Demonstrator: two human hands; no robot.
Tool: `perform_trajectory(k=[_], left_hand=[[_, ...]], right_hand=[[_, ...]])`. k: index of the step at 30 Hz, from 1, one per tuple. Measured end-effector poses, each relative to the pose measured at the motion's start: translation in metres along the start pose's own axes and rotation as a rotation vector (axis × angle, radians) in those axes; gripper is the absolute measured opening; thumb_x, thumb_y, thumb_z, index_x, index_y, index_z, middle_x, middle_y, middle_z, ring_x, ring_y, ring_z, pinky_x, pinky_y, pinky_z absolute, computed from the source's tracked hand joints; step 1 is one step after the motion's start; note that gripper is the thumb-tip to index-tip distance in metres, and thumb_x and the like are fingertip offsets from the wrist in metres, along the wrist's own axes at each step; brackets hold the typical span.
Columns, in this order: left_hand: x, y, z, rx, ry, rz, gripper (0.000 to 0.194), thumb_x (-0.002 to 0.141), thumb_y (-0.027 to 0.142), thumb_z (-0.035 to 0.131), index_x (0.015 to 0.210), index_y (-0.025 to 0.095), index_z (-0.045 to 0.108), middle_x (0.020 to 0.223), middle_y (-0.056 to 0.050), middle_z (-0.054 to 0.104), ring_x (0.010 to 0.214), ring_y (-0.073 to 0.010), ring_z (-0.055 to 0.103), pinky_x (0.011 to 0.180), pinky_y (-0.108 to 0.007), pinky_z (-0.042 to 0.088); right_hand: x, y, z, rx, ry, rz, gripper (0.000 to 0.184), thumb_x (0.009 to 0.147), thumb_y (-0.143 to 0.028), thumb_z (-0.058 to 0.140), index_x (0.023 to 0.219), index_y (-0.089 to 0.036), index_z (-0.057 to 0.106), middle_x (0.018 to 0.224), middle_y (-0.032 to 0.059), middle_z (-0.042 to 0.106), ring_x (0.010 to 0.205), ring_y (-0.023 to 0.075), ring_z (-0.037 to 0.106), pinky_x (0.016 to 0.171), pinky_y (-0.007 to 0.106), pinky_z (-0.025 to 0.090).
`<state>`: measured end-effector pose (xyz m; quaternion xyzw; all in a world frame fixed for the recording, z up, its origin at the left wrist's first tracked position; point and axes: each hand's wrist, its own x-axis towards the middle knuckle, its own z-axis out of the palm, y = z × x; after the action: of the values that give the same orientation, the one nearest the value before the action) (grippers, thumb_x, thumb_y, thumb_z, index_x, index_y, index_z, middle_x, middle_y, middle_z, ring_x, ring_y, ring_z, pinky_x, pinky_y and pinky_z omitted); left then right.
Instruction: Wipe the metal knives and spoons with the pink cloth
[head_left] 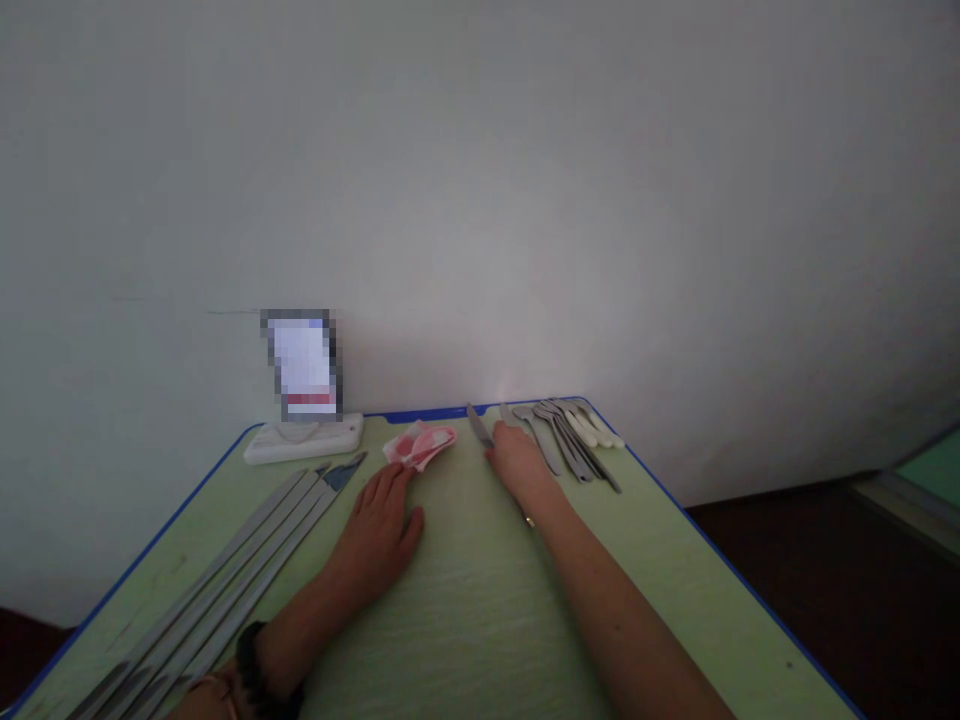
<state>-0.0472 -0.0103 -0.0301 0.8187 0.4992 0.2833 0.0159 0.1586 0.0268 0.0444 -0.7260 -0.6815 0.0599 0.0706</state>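
Your left hand (379,525) is palm down on the bench (465,620), fingers reaching forward fairly close together, thumb held apart; the fingertips meet the near edge of a crumpled pink-and-white cloth (420,446). Your right hand (519,462) is curled down at a knife (478,426), whose blade points towards the wall (480,200). The back of that hand hides the fingertips, so whether they pinch the knife cannot be told.

The blade looks like the main hazard: should your right hand swing it sideways towards the cloth, the edge could nick the left fingers or snag in the loose folds. The spoons (551,442) and white-handled cutlery (598,430) lie heaped just right of that hand, so a wide wrist movement could knock them askew, perhaps over the blue edge near the corner. Your left forearm passes close beside the long metal pieces (232,560); dragging it back could skew their row. A careless reach of that arm might also jolt the white stand (304,442) and tip the screen (304,365).
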Motion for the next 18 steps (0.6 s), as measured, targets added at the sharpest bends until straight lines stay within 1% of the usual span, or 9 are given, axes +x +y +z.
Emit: perform_trajectory(k=[3,7,10,14,18], left_hand=[[0.0007,0.0012,-0.0013,-0.008,-0.019,-0.008,0.043,0.085,0.025,0.042,0.125,0.011,0.048,0.127,-0.016,0.053,0.124,-0.03,0.045,0.105,-0.05,0.037],[0.0018,0.0031,-0.0036,-0.011,-0.042,-0.021,0.044,0.085,0.026,0.041,0.125,0.01,0.048,0.127,-0.017,0.053,0.124,-0.0302,0.044,0.105,-0.05,0.037],[0.0021,0.0037,-0.005,-0.013,-0.059,-0.021,0.044,0.086,0.027,0.04,0.125,0.009,0.048,0.127,-0.017,0.052,0.124,-0.0304,0.044,0.105,-0.05,0.037],[0.0021,0.0036,-0.0058,-0.012,-0.057,-0.018,0.042,0.086,0.027,0.04,0.124,0.009,0.049,0.126,-0.017,0.053,0.123,-0.0303,0.045,0.105,-0.05,0.037],[0.0017,0.0028,-0.0052,-0.004,-0.059,-0.012,0.042,0.086,0.026,0.041,0.124,0.01,0.049,0.127,-0.017,0.052,0.123,-0.0301,0.045,0.105,-0.05,0.037]], right_hand=[[-0.0025,0.0011,-0.0037,-0.023,0.007,0.025,0.029,0.085,-0.009,0.043,0.108,-0.01,0.061,0.106,0.0216,0.066,0.101,0.0293,0.064,0.077,0.034,0.047],[-0.0057,0.0011,-0.007,-0.048,-0.012,0.055,0.028,0.085,-0.009,0.043,0.103,-0.011,0.064,0.104,0.0226,0.066,0.1,0.0305,0.064,0.076,0.034,0.047],[-0.0067,0.0009,-0.0082,-0.047,-0.004,0.062,0.029,0.085,-0.009,0.043,0.104,-0.011,0.064,0.105,0.0225,0.065,0.1,0.0306,0.064,0.077,0.035,0.047],[-0.0072,0.0012,-0.0085,-0.037,0.013,0.061,0.029,0.085,-0.009,0.044,0.105,-0.009,0.065,0.105,0.024,0.065,0.101,0.0321,0.063,0.079,0.036,0.047],[-0.0062,0.0026,-0.0078,-0.047,0.006,0.074,0.029,0.085,-0.009,0.044,0.106,-0.011,0.065,0.105,0.0223,0.065,0.102,0.0301,0.063,0.082,0.035,0.047]])
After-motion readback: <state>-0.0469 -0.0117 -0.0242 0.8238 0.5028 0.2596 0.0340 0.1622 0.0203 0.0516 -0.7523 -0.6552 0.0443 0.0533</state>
